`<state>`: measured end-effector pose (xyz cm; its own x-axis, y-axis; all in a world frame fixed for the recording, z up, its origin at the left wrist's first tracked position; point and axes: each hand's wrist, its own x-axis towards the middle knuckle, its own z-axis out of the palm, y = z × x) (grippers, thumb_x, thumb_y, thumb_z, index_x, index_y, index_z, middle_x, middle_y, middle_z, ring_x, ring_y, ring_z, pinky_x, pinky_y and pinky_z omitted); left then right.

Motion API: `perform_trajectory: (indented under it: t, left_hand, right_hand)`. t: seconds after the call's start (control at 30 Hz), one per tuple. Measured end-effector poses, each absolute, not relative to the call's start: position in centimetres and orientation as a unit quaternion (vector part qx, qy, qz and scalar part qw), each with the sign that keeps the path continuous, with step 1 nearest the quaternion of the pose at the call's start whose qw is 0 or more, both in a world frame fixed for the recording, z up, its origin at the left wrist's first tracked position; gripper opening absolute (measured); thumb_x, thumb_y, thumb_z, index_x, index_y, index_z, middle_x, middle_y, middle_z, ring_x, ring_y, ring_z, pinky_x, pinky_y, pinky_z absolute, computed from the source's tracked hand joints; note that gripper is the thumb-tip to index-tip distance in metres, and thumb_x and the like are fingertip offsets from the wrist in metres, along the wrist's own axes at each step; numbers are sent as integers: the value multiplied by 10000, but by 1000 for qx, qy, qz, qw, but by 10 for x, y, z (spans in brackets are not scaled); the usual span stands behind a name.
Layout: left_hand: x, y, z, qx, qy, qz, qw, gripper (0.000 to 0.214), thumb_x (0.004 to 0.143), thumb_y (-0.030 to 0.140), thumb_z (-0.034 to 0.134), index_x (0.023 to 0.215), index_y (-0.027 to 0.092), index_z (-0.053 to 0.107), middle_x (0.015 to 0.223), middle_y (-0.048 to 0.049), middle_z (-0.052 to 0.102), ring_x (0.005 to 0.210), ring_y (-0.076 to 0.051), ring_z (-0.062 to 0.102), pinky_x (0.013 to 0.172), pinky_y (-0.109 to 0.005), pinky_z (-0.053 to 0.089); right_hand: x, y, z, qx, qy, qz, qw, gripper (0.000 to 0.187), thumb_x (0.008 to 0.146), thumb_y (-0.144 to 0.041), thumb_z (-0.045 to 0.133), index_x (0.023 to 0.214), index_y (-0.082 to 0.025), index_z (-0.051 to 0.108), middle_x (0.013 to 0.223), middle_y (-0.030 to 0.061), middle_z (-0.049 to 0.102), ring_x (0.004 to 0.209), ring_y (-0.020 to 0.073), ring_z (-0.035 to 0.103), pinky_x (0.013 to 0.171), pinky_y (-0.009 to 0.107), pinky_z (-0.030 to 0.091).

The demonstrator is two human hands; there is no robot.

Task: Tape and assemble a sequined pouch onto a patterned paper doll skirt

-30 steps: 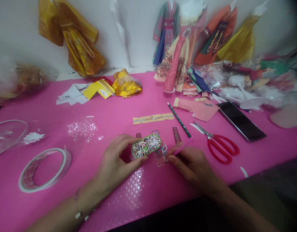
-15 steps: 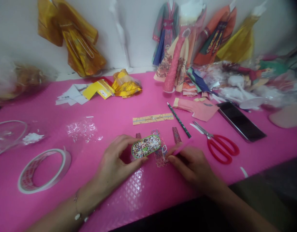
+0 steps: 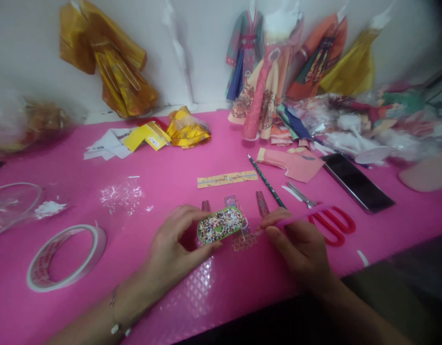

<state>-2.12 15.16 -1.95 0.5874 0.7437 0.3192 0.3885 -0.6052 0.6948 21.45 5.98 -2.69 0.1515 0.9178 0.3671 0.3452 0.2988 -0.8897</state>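
Note:
My left hand (image 3: 170, 244) grips a small oval container (image 3: 220, 225) with a green rim, full of tiny multicoloured beads, between thumb and fingers. It is held over a patterned strip (image 3: 244, 242) and partly covers it. In my right hand (image 3: 298, 247) a thin pink stick-like tool (image 3: 312, 213) is pinched, its tip pointing left toward the strip; whether the tip carries anything is too small to tell. A short dark red patterned piece (image 3: 262, 203) lies just beyond my right fingers, and a similar piece (image 3: 205, 205) is behind the container.
Red-handled scissors (image 3: 329, 225) lie partly behind my right hand, near a dark pencil (image 3: 266, 179) and a phone (image 3: 359, 182). A tan patterned strip (image 3: 227, 179) lies farther back. Left are a tape roll (image 3: 66, 258) and scattered clear gems (image 3: 122, 196). Small dressed forms (image 3: 250, 67) stand behind.
My right hand has moved right with the pink tool, away from the patterned strip and partly over the scissors' handles. The bead container has shifted slightly right and down in my left hand.

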Motion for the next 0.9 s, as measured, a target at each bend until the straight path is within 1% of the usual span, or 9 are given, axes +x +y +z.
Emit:
perform_trajectory:
  t: [0.17,0.27,0.33,0.4,0.47,0.57,0.73,0.9]
  left_hand:
    - [-20,148,-19,848,293,309,316,347,805,292,747,1118,247,604,992,-38,657,910,-219,624,783,-385,530]
    - [-19,144,-18,856,258,309,325,399,788,275,758,1150,240,595,997,-50,655,911,-225,612,790,-397,520]
    - [-18,142,-17,862,244,298,330,434,760,261,776,1152,238,591,1000,-54,652,910,-232,606,792,-406,513]
    - [-18,141,-15,866,236,287,335,465,741,258,791,1158,240,585,1006,-56,651,914,-238,606,803,-417,507]
    - [-18,140,-13,869,229,282,337,470,740,267,797,1158,240,584,1006,-58,654,911,-241,609,804,-421,505]
    - [-17,140,-11,874,223,275,333,468,736,273,806,1147,232,586,984,-55,661,890,-238,614,796,-416,506]
    - [-15,139,-10,880,214,268,329,474,730,290,815,1137,214,584,972,-65,665,888,-245,615,799,-425,505]
    - [-16,139,-11,882,210,265,327,480,716,304,826,1120,198,588,961,-71,667,881,-245,615,798,-427,501]
  right_hand:
    - [216,55,-24,-489,-609,226,582,201,904,-94,571,1001,-234,677,882,31,689,855,204,643,775,366,519]
    - [214,52,-21,-462,-635,222,578,232,897,-82,562,1030,-237,671,879,41,687,845,224,641,774,412,522]
    - [212,49,-18,-461,-652,217,562,270,885,-64,564,1051,-253,660,890,29,697,863,225,639,850,452,503]
    - [210,47,-17,-462,-670,213,541,290,876,-54,568,1063,-261,643,898,11,704,867,215,635,942,482,456]
    - [208,46,-15,-458,-690,217,517,283,879,-53,564,1064,-257,627,895,0,700,851,199,631,986,480,425]
    - [206,46,-12,-453,-708,224,493,257,883,-64,565,1058,-245,616,888,-7,691,841,187,631,994,462,415]
    - [204,46,-9,-450,-715,220,488,229,872,-61,577,1030,-223,620,898,-10,696,843,169,633,994,421,404]
    - [203,46,-9,-456,-716,220,481,235,873,-61,574,1036,-223,621,898,-9,699,846,170,631,983,417,405]
